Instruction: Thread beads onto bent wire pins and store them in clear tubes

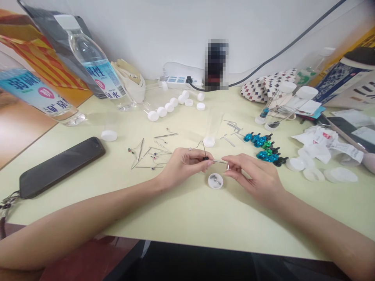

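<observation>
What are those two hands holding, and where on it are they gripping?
The left hand pinches a small black piece on a thin bent wire between its fingertips. The right hand pinches the end of a thin metal pin.

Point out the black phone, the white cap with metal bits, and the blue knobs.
black phone (62, 168): head view, middle of its screen.
white cap (216, 187): head view, its lower rim.
blue knobs (248, 137): head view, the leftmost knob.
</observation>
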`<action>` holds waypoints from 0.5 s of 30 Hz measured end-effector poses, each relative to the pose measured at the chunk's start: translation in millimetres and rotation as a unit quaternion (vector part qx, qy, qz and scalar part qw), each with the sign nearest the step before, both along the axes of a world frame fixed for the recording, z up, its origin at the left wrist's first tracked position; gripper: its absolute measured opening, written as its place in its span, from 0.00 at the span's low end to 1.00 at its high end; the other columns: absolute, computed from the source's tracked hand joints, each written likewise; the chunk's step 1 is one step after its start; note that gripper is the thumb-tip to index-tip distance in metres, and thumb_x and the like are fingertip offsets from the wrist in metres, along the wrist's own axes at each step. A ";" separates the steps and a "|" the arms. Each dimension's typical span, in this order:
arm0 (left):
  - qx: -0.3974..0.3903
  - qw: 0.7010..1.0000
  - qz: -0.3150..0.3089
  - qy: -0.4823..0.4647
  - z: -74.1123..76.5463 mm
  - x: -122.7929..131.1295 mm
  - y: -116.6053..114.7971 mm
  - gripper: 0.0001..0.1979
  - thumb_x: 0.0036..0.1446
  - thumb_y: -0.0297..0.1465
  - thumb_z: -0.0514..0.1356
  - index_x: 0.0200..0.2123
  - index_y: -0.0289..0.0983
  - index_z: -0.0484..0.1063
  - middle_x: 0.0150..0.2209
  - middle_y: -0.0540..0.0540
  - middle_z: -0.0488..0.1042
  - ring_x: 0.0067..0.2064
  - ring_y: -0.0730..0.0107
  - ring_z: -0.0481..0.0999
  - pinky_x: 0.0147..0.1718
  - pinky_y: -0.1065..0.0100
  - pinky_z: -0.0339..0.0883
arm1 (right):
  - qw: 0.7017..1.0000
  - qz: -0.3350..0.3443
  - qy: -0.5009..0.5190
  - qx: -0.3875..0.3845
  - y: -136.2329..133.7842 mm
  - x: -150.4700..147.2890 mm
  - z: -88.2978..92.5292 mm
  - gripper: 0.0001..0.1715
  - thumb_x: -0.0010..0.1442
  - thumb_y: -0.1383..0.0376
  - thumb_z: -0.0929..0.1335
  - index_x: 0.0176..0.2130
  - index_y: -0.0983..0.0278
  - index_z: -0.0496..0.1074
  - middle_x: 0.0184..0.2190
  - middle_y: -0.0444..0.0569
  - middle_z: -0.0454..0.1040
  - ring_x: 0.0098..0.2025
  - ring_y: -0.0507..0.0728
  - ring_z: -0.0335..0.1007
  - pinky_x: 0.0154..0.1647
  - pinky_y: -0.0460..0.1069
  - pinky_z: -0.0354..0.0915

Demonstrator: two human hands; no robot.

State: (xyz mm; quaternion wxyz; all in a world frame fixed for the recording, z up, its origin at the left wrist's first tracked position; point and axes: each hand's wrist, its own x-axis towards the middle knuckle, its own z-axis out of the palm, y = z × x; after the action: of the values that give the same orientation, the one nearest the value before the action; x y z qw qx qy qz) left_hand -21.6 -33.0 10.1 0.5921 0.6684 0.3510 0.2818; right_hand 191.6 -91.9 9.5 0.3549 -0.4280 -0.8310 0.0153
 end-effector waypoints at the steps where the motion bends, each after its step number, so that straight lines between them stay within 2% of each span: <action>1: -0.004 1.000 0.003 -0.002 0.0 -0.2 1.0 0.09 0.55 0.33 0.62 0.36 0.34 0.78 0.33 0.46 0.75 0.31 0.74 0.70 0.34 0.71 0.69 | 0.999 0.004 -0.022 0.027 1.0 1.3 -0.7 0.12 0.60 0.68 0.68 0.45 0.68 0.71 0.32 0.50 0.76 0.32 0.52 0.73 0.34 0.45 0.68; 4: -0.013 1.000 0.004 -0.009 1.0 -0.4 2.3 0.09 0.55 0.33 0.62 0.35 0.33 0.78 0.32 0.47 0.75 0.30 0.75 0.69 0.33 0.72 0.68 | 0.994 0.009 -0.069 0.084 2.6 4.0 -1.9 0.11 0.59 0.71 0.69 0.45 0.69 0.71 0.37 0.53 0.77 0.36 0.53 0.73 0.38 0.46 0.68; 7: -0.022 0.999 -0.014 -0.020 2.0 0.2 1.0 0.09 0.55 0.32 0.62 0.35 0.33 0.78 0.33 0.45 0.75 0.32 0.74 0.70 0.35 0.71 0.69 | 0.995 0.026 -0.063 0.077 1.3 4.3 -1.4 0.09 0.60 0.73 0.67 0.42 0.67 0.71 0.36 0.51 0.77 0.36 0.52 0.73 0.37 0.45 0.68; 10: -0.024 0.999 -0.017 -0.027 1.3 0.8 -1.1 0.09 0.55 0.32 0.62 0.36 0.33 0.78 0.35 0.44 0.76 0.34 0.72 0.72 0.37 0.70 0.70 | 0.999 0.036 -0.013 0.009 -1.9 2.3 -0.8 0.13 0.63 0.75 0.63 0.45 0.65 0.71 0.32 0.47 0.77 0.33 0.50 0.73 0.33 0.43 0.68; 12: -0.020 0.999 -0.015 -0.025 0.2 0.8 -2.0 0.09 0.54 0.32 0.62 0.37 0.33 0.78 0.36 0.44 0.77 0.36 0.69 0.74 0.38 0.68 0.71 | 0.997 0.021 0.042 -0.069 -4.0 0.3 -0.3 0.16 0.64 0.74 0.61 0.49 0.64 0.69 0.29 0.45 0.76 0.29 0.48 0.73 0.32 0.43 0.69; 15: -0.005 1.000 -0.013 -0.013 -0.5 0.6 -2.7 0.09 0.54 0.32 0.62 0.37 0.33 0.78 0.37 0.43 0.77 0.37 0.67 0.74 0.39 0.67 0.71 | 0.969 0.003 0.132 -0.209 -5.4 -2.7 1.3 0.15 0.65 0.70 0.60 0.50 0.62 0.68 0.27 0.43 0.75 0.26 0.48 0.71 0.28 0.43 0.69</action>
State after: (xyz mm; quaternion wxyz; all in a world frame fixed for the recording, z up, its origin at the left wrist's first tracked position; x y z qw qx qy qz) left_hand -21.0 -35.8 9.6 0.6038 0.6659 0.3361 0.2811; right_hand 188.9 -97.2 10.8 0.3640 -0.4846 -0.7565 0.2458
